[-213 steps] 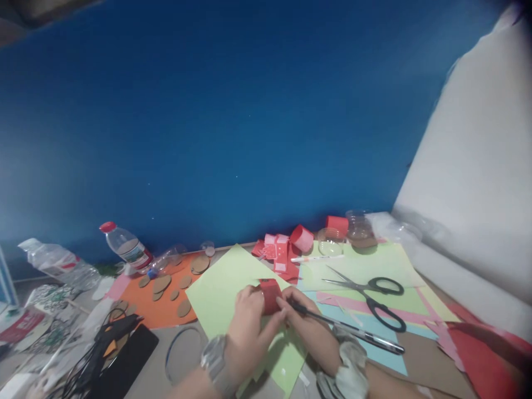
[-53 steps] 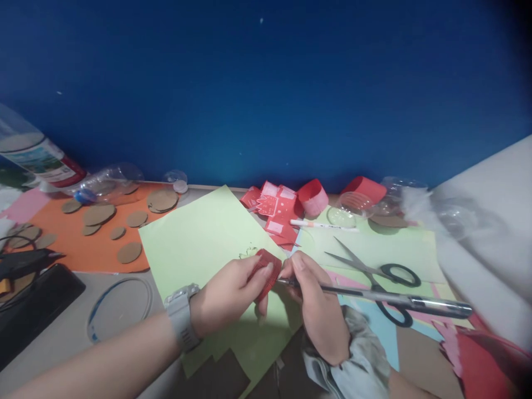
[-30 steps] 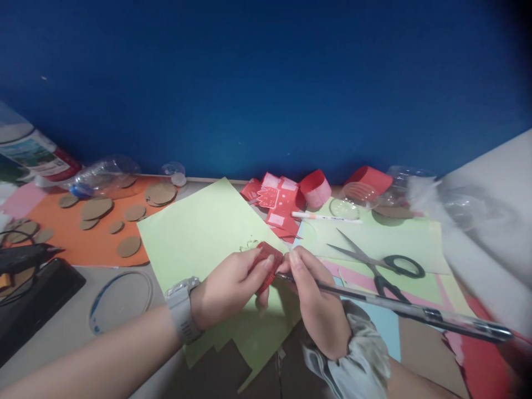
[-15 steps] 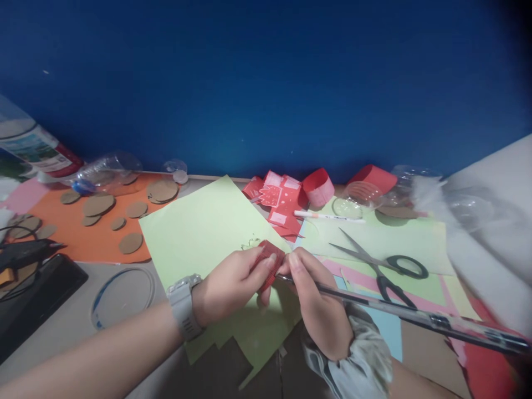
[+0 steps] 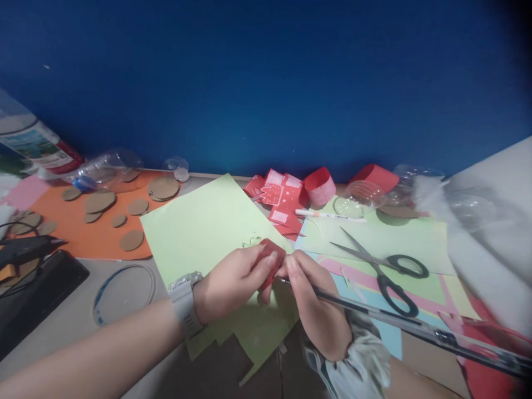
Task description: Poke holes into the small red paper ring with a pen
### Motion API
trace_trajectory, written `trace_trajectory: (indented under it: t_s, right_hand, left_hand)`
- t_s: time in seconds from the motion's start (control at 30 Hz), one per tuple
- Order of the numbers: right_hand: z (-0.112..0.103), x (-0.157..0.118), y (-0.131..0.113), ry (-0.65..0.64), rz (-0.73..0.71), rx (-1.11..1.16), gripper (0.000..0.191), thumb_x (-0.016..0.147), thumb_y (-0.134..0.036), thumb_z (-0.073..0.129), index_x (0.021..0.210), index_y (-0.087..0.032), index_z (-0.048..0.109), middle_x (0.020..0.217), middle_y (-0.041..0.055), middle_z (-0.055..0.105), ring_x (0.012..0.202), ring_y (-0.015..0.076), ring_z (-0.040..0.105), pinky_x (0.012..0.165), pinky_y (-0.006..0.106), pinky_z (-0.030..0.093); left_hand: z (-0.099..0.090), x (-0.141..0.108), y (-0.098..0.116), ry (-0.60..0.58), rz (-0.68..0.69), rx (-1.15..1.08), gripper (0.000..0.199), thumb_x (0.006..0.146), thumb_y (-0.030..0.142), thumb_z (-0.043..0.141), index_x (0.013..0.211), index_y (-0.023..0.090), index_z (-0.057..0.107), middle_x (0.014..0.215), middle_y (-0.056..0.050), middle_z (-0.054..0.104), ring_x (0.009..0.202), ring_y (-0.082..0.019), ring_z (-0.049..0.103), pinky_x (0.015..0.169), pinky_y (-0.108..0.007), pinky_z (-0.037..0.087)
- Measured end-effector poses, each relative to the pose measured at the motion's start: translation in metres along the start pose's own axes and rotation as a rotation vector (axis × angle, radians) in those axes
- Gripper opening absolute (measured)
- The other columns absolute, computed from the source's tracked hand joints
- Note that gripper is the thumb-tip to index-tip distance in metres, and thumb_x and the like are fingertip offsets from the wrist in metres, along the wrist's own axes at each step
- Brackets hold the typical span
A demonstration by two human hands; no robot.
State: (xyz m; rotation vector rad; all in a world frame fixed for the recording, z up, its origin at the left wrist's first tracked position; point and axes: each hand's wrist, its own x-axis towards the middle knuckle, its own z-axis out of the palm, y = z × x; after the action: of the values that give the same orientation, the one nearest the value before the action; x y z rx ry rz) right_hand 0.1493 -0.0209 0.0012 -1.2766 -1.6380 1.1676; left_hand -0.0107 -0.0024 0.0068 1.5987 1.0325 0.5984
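Note:
Between thumb and fingers, my left hand [image 5: 239,277] pinches a small red patterned piece [image 5: 272,257] above a light green sheet [image 5: 195,233]. My right hand [image 5: 316,299] is closed round a long dark pen-like stick [image 5: 374,310], its tip close to the red piece. The stick runs off toward the lower right. Both hands nearly touch at the red piece. Small green scraps [image 5: 251,240] lie on the sheet just beyond my left fingers.
Open scissors [image 5: 380,266] rest on coloured papers at right. Red paper shapes [image 5: 285,197] and a white marker [image 5: 328,215] lie behind the hands. Cardboard discs [image 5: 132,240] sit on an orange sheet at left, near a plastic bottle [image 5: 108,169] and a glue gun [image 5: 27,249].
The far end of the stick has swung slightly downward. Both hands keep their hold in nearly the same place, and the view has shifted a little.

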Motion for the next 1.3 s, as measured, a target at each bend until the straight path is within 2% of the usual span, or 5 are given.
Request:
trace_trajectory:
  t_s: [0.57, 0.73, 0.93, 1.13, 1.3]
  right_hand:
    - [0.0, 0.0, 0.0, 0.074, -0.001, -0.023, 0.037, 0.099, -0.036, 0.038, 0.068, -0.02, 0.048, 0.06, -0.0029, 0.052, 0.056, 0.0122, 0.047, 0.053, 0.025, 0.033]
    - [-0.001, 0.0, -0.005, -0.056, -0.024, -0.008, 0.038, 0.099, -0.035, 0.036, 0.066, -0.019, 0.048, 0.062, -0.0005, 0.058, 0.06, 0.0135, 0.052, 0.06, 0.026, 0.038]
    - [0.002, 0.0, -0.009, 0.081, 0.017, -0.031, 0.04, 0.098, -0.036, 0.037, 0.063, -0.019, 0.045, 0.056, -0.0016, 0.054, 0.054, 0.0132, 0.047, 0.054, 0.026, 0.035]
    - [0.002, 0.0, -0.009, -0.005, -0.064, -0.016, 0.037, 0.098, -0.031, 0.038, 0.066, -0.019, 0.051, 0.057, -0.0018, 0.055, 0.055, 0.013, 0.049, 0.055, 0.025, 0.035]
    - [0.002, 0.0, -0.011, 0.039, -0.005, -0.012, 0.039, 0.097, -0.033, 0.039, 0.063, -0.019, 0.05, 0.059, -0.0005, 0.059, 0.058, 0.0141, 0.051, 0.058, 0.026, 0.037]
  left_hand:
    - [-0.001, -0.001, 0.002, -0.004, 0.01, 0.013, 0.044, 0.102, 0.03, 0.03, 0.064, 0.017, 0.048, 0.059, 0.003, 0.058, 0.064, -0.01, 0.054, 0.074, -0.021, 0.039]
    - [0.0, -0.001, 0.002, -0.021, 0.019, -0.015, 0.045, 0.103, 0.033, 0.028, 0.066, 0.017, 0.049, 0.06, 0.002, 0.059, 0.064, -0.01, 0.055, 0.074, -0.021, 0.04]
    - [-0.001, -0.001, 0.002, -0.005, 0.015, 0.013, 0.046, 0.102, 0.034, 0.028, 0.065, 0.017, 0.049, 0.06, 0.002, 0.06, 0.065, -0.011, 0.055, 0.076, -0.021, 0.041]
    - [-0.001, -0.001, 0.001, -0.028, 0.027, -0.028, 0.045, 0.103, 0.034, 0.027, 0.067, 0.018, 0.048, 0.059, 0.003, 0.059, 0.063, -0.01, 0.056, 0.074, -0.021, 0.041]
    - [-0.001, -0.001, 0.002, -0.014, 0.025, -0.018, 0.044, 0.103, 0.033, 0.028, 0.067, 0.017, 0.048, 0.06, 0.003, 0.059, 0.064, -0.01, 0.055, 0.075, -0.02, 0.041]
